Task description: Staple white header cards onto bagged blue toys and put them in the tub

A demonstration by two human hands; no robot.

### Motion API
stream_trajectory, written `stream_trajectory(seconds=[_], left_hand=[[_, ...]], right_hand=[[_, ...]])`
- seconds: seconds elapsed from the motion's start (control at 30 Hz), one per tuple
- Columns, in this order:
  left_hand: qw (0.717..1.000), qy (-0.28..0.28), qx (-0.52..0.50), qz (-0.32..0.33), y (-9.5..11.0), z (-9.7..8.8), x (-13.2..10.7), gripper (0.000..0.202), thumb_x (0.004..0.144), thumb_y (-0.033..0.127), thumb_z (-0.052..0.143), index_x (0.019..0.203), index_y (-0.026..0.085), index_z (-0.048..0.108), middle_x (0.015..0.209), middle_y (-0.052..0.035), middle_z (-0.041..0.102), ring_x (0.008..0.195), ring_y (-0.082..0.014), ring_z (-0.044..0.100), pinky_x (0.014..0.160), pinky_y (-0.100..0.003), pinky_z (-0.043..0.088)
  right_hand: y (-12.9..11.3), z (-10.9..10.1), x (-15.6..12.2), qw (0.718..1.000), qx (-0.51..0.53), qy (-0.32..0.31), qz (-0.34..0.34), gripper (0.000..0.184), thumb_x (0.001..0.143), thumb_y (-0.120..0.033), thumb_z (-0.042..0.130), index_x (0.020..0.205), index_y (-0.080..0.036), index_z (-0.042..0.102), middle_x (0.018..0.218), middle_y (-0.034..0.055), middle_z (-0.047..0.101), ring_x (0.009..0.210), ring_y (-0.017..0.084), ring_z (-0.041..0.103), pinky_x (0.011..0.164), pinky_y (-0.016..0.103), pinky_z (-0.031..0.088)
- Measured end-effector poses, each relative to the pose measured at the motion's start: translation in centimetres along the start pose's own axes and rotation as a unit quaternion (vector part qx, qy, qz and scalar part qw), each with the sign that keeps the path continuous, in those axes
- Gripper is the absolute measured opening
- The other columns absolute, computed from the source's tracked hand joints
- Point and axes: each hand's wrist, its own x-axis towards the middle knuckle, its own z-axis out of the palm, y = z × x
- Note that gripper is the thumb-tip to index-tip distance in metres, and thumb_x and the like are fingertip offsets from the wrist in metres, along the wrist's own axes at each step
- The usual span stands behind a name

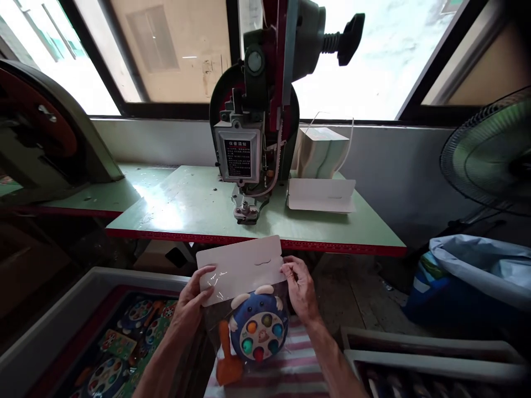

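Note:
Between my hands hangs a clear plastic bag with a white header card (240, 268) along its top. Inside the bag are a round blue animal-shaped toy (262, 326) with coloured buttons and an orange toy hammer (227, 359). My left hand (194, 298) pinches the left end of the card and bag. On the right end, my right hand (299, 284) grips the card's edge between thumb and fingers. Just beyond the card stands a green stapling-type machine (249, 149), its foot (245, 213) over the table's front edge.
A stack of white folded cards (321, 196) lies on the green table (194, 193), right of the machine. At lower left, a grey bin (124, 276) holds several bagged toys. Another bin (415, 354), a blue sack (456, 287) and a fan (489, 149) stand to the right.

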Motion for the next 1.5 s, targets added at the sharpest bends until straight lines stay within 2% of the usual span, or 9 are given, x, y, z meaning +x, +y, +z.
stream_trajectory(seconds=[0.07,0.17,0.27,0.37,0.47,0.57,0.93,1.2,1.5], left_hand=[[1.0,-0.015,-0.01,-0.01,1.2,0.5,0.2,0.05,0.073,0.023,0.083,0.121,0.024,0.069,0.126,-0.006,0.071,0.086,-0.0204,0.071,0.069,-0.023,0.057],[0.999,-0.032,-0.023,-0.013,1.8,1.1,0.6,0.065,0.071,0.02,0.084,0.132,0.027,0.063,0.126,-0.0069,0.071,0.086,-0.0207,0.072,0.069,-0.024,0.058],[0.999,0.019,-0.035,-0.004,0.5,1.2,1.0,0.09,0.069,0.024,0.089,0.147,0.032,0.047,0.118,-0.0063,0.075,0.085,-0.0228,0.074,0.067,-0.028,0.062],[0.995,0.095,-0.018,-0.034,-1.3,0.6,1.2,0.07,0.064,0.031,0.093,0.127,0.02,0.063,0.093,-0.0047,0.078,0.068,-0.0196,0.073,0.055,-0.026,0.061],[0.994,0.097,-0.028,-0.033,-1.7,0.2,1.2,0.049,0.063,0.033,0.094,0.103,0.014,0.073,0.092,-0.0063,0.079,0.072,-0.0185,0.073,0.063,-0.027,0.063],[0.996,0.075,-0.042,-0.006,-1.1,0.3,1.1,0.046,0.066,0.033,0.093,0.105,0.015,0.076,0.103,-0.0068,0.08,0.085,-0.0201,0.074,0.075,-0.027,0.063],[0.993,0.1,0.043,0.051,-2.1,1.3,2.0,0.036,0.078,0.047,0.082,0.097,0.016,0.077,0.088,-0.0043,0.078,0.073,-0.0177,0.07,0.067,-0.025,0.059],[0.994,0.106,0.022,0.023,-2.0,1.1,2.1,0.043,0.07,0.049,0.087,0.096,0.015,0.077,0.082,-0.0037,0.078,0.066,-0.0184,0.071,0.065,-0.027,0.06],[0.994,0.105,0.0,-0.027,-1.3,1.6,2.2,0.046,0.064,0.046,0.092,0.095,0.015,0.078,0.082,-0.0034,0.08,0.066,-0.0188,0.073,0.062,-0.025,0.06]], right_hand=[[0.3,-0.5,0.5,0.999,0.026,-0.031,0.013,0.04,0.098,-0.053,0.054,0.08,-0.021,0.07,0.125,0.0102,0.067,0.11,0.025,0.063,0.088,0.03,0.05],[0.7,-1.0,0.7,0.996,0.034,-0.06,0.055,0.042,0.096,-0.056,0.057,0.08,-0.02,0.072,0.099,0.008,0.074,0.089,0.023,0.067,0.075,0.029,0.05],[0.8,-1.1,0.3,0.996,0.034,-0.035,0.079,0.042,0.094,-0.058,0.059,0.082,-0.02,0.073,0.082,0.0052,0.073,0.078,0.022,0.064,0.071,0.028,0.048],[1.0,-1.0,-0.1,0.994,0.052,-0.018,0.096,0.042,0.092,-0.059,0.061,0.084,-0.019,0.073,0.084,0.0052,0.073,0.079,0.022,0.063,0.07,0.028,0.047],[1.4,-1.0,0.0,0.991,0.073,-0.016,0.107,0.04,0.089,-0.058,0.065,0.088,-0.019,0.073,0.083,0.0043,0.071,0.078,0.021,0.061,0.068,0.028,0.047],[1.6,-1.0,0.2,0.99,0.09,-0.009,0.109,0.038,0.088,-0.057,0.069,0.09,-0.019,0.072,0.083,0.004,0.07,0.079,0.021,0.06,0.07,0.028,0.047],[1.5,-1.4,0.1,0.99,0.081,-0.002,0.114,0.038,0.088,-0.058,0.068,0.087,-0.02,0.067,0.079,0.0028,0.067,0.076,0.02,0.059,0.066,0.028,0.046],[1.1,-1.2,0.6,0.995,0.038,0.016,0.088,0.037,0.088,-0.056,0.067,0.081,-0.02,0.064,0.074,0.0023,0.065,0.07,0.019,0.059,0.064,0.028,0.046],[1.7,-1.1,1.1,0.98,0.141,0.041,0.133,0.03,0.078,-0.046,0.079,0.082,-0.02,0.065,0.076,0.0014,0.066,0.071,0.018,0.059,0.065,0.028,0.048]])
